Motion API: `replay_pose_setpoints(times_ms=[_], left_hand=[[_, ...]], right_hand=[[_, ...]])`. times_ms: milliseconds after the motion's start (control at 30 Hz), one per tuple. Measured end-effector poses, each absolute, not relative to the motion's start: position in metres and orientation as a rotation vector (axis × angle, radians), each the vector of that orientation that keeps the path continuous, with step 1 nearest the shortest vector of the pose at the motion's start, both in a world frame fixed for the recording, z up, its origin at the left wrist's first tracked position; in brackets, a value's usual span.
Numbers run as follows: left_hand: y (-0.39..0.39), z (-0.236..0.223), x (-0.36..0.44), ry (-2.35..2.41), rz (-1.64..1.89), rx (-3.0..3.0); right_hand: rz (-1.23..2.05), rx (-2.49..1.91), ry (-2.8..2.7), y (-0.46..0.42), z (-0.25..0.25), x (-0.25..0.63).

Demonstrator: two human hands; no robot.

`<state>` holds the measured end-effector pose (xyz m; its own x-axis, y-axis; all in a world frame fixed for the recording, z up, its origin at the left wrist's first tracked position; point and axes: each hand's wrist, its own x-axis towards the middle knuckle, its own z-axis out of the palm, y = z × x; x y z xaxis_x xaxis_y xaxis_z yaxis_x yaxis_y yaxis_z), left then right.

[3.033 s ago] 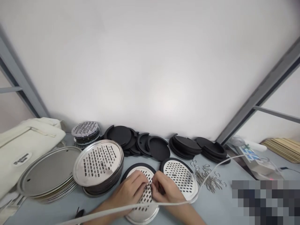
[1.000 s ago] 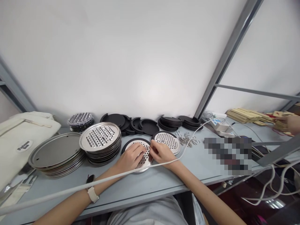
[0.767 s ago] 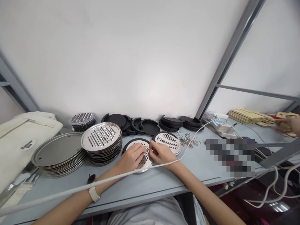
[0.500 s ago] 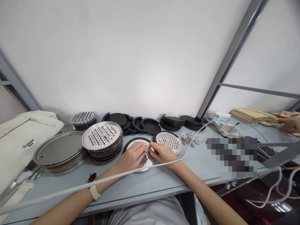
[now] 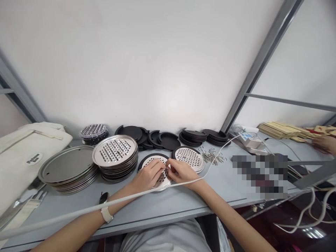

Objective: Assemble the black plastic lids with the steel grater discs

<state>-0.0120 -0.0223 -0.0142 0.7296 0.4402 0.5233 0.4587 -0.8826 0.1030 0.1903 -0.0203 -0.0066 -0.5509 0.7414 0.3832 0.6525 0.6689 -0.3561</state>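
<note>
My left hand [image 5: 150, 174] and my right hand [image 5: 181, 170] meet over a round metal grater plate [image 5: 163, 182], which lies with a black rim [image 5: 143, 160] at its far edge. Both hands are closed, thumbs and fingertips pinched together close to the plate's middle. Whatever sits between the fingertips is too small and too covered to name. Just right of it, partly behind my right hand, is another perforated round plate [image 5: 187, 156] with a black edge. Small bent metal hooks [image 5: 212, 156] lie in a loose pile further right.
At left stand stacks of grater plates [image 5: 115, 150] and plain metal discs [image 5: 68, 164], beside a white bag [image 5: 34, 147]. Black round holders [image 5: 168, 141] line the wall. A white cable [image 5: 126, 200] crosses before my wrists. Another person's hand [image 5: 325, 142] is near wooden pieces [image 5: 278, 130].
Both hands keep nearly the same pinched pose over the plate. The view has shifted very slightly. At far right, the other person's hand has moved a little.
</note>
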Motion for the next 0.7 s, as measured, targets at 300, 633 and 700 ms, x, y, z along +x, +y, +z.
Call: replay_pose_setpoints(times_ms=[300, 633, 700], left_hand=[[-0.0184, -0.0197, -0.0129, -0.747, -0.867, -2.866], [-0.0215, -0.0141, -0.0117, -0.838, -0.936, -2.918], [-0.022, -0.0136, -0.0115, -0.838, -0.934, -2.932]], right_hand=[[0.147, -1.132, -2.359, -0.0151, -0.0132, 0.1915], [0.316, -1.208, -2.166, -0.0136, -0.0161, 0.1922], [0.295, -1.236, -2.127, -0.0131, -0.0161, 0.1921]])
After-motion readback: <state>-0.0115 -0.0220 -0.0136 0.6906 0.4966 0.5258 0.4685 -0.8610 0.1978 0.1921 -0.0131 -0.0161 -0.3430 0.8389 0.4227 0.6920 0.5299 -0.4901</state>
